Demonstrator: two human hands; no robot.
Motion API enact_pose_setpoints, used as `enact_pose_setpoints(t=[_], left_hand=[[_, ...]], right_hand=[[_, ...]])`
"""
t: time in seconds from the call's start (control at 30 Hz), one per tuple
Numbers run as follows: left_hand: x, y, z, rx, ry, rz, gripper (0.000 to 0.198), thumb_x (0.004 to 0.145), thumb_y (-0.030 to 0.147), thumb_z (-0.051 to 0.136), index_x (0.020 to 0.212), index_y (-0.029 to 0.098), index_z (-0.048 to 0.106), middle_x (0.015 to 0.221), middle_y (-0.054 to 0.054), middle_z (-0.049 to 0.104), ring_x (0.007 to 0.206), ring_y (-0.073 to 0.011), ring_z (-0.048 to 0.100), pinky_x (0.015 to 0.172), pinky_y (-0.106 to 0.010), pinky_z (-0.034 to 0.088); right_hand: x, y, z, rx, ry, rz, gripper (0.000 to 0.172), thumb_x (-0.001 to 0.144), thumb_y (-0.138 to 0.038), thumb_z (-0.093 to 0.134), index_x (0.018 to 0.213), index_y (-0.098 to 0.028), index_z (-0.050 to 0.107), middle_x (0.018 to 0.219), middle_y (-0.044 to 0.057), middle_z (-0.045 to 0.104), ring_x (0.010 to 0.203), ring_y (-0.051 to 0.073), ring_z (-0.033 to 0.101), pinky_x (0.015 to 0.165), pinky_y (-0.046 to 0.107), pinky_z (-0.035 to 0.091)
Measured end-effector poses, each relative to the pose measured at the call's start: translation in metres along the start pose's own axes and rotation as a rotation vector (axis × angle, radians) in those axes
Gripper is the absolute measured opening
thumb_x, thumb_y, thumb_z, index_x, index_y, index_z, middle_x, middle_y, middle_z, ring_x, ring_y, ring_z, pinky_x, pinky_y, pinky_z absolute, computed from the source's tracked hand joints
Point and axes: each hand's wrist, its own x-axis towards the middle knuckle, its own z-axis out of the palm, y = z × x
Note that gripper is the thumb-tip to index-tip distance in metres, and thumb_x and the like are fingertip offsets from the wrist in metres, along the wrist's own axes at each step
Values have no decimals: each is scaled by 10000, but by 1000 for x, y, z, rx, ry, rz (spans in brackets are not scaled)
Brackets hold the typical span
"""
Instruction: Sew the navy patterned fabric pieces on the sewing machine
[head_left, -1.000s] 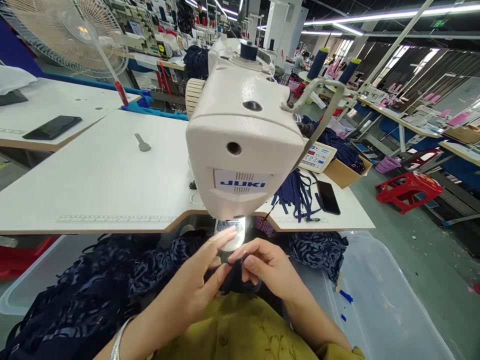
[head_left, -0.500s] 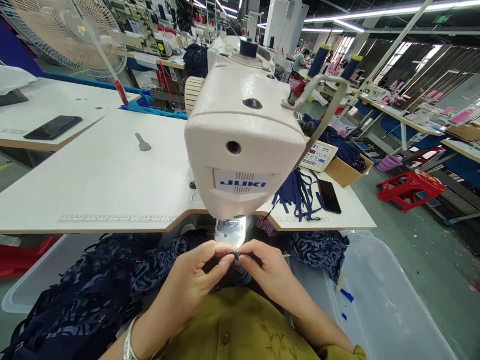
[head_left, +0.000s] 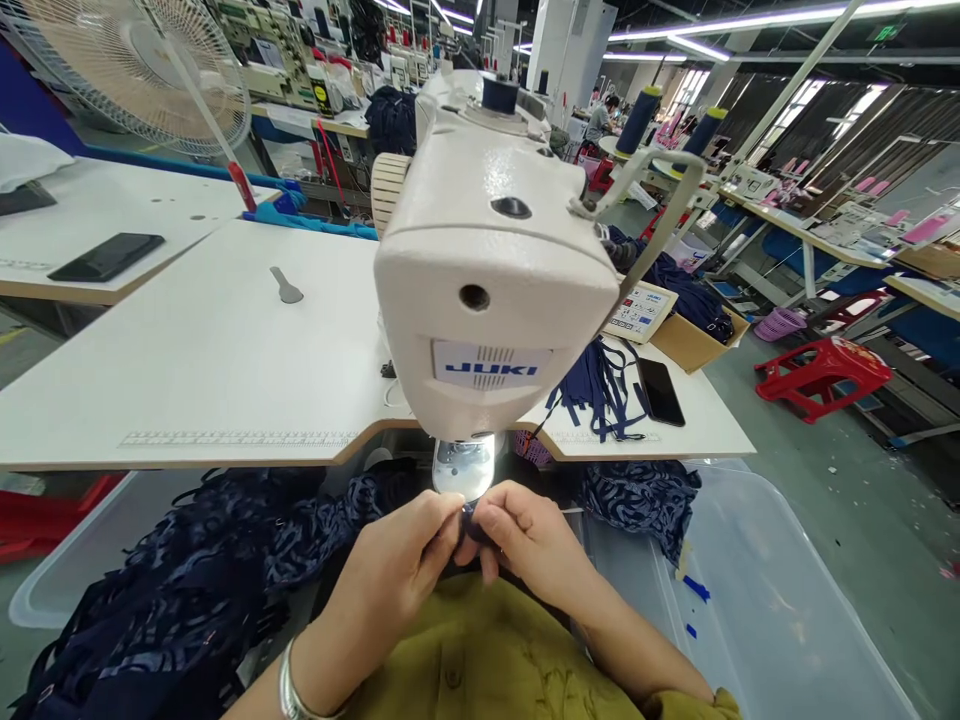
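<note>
Both hands meet just below the lit needle area of a white JUKI sewing machine [head_left: 495, 250]. My left hand [head_left: 397, 565] pinches a small piece of dark navy fabric [head_left: 470, 518] between thumb and fingers. My right hand [head_left: 536, 550] grips the same piece from the other side, its fingers curled beneath. Most of the piece is hidden by the fingers, so its exact shape cannot be made out. A clear guard [head_left: 463, 468] hangs directly behind the fingertips. Navy patterned garments [head_left: 187, 560] lie heaped left of my left hand, and more patterned fabric [head_left: 637, 500] hangs to the right.
On the white table [head_left: 225, 350] are a small grey metal piece [head_left: 286, 286], a bunch of navy straps [head_left: 592, 390] and a phone [head_left: 660, 390]. A translucent plastic bin [head_left: 787, 600] sits at right. A fan [head_left: 142, 70] stands back left, a red stool [head_left: 825, 375] on the floor.
My left hand has turned and shifted slightly right. The right hand's fingers have curled under the navy piece, and both hands are closer together.
</note>
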Motion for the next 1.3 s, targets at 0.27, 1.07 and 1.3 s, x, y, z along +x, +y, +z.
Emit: enact_pose_setpoints(t=[0.27, 1.07, 1.3], left_hand=[[-1, -6, 1, 233, 49, 312, 300, 926, 115, 379, 1178, 207, 512, 864, -23, 629, 727, -107, 612, 646, -181, 509], [5, 4, -13, -131, -133, 192, 131, 873, 135, 487, 777, 211, 533, 1017, -35, 597, 1003, -125, 585, 840, -215, 474], [6, 1, -10, -333, -155, -63, 55, 884, 238, 528, 831, 229, 540, 948, 9, 639, 883, -102, 611, 789, -215, 497]], right_hand=[[-2, -6, -8, -286, -30, -35, 186, 958, -357, 447, 1028, -233, 567, 803, -3, 719, 713, 134, 698, 543, 191, 464], [1, -10, -21, -278, -73, -5, 101, 934, -280, 444, 962, -234, 529, 675, -65, 565, 528, 68, 555, 506, 165, 415], [10, -21, -39, -491, 131, -275, 181, 851, -335, 657, 998, -247, 595, 803, -33, 570, 708, 109, 528, 611, 214, 412]])
